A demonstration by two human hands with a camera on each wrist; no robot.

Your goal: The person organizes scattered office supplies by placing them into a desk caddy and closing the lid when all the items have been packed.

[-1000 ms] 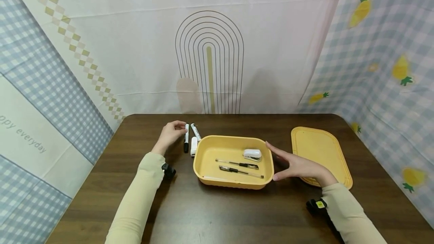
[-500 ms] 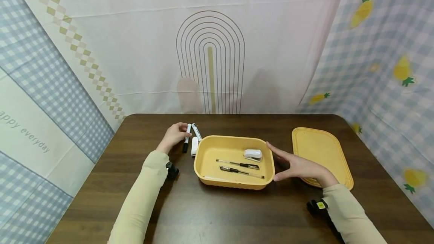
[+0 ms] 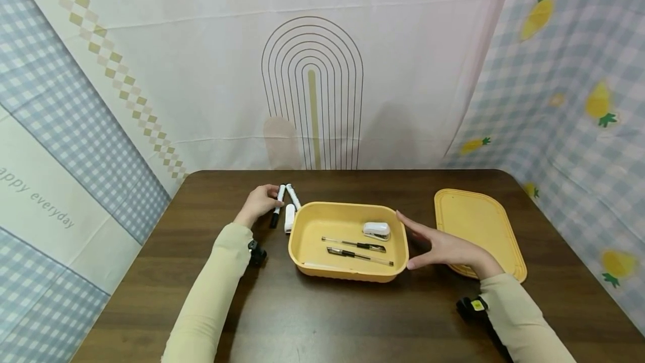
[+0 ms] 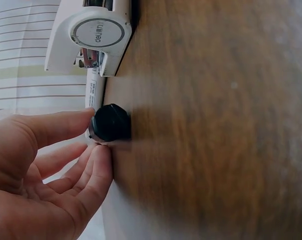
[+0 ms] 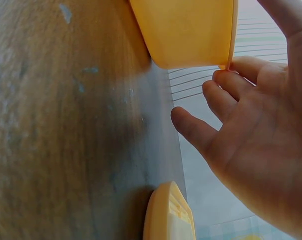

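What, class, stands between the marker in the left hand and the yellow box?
The white stapler stands between the marker in the left hand and the yellow box. A second marker lies beyond the stapler, near the box's far left corner. Lifting over should probably clear both.

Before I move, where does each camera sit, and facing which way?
Head: worn on the head, facing forward and down at the yellow box; left hand, right hand and sleeves show.
Left wrist: worn there, facing past the fingers to a marker and a stapler; only the left hand shows.
Right wrist: worn there, facing across the table to the box and lid; only the right hand shows.
Head and right wrist both show the box and lid.
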